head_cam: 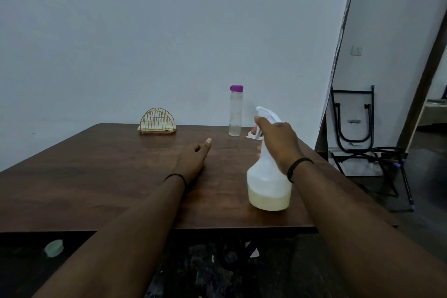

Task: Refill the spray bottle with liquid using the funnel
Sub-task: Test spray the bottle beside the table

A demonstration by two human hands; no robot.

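The spray bottle (268, 184), a third full of pale yellow liquid, stands on the table (96, 176) at 4 o'clock; the right hand (278, 140) grips its neck. The left hand (193, 159) rests loosely curled at centre. A purple-capped bottle (235, 111) stands at 1 o'clock, a wire holder (158, 121) at 11.

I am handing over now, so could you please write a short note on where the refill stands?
Right hand grips the spray bottle by its neck; it stands on the table, about a third full of pale liquid, head still on.
Left hand rests on the table, holding nothing.
Capped clear bottle stands behind; something white partly hidden beside it may be the funnel.
Left: remove head, place funnel, pour.
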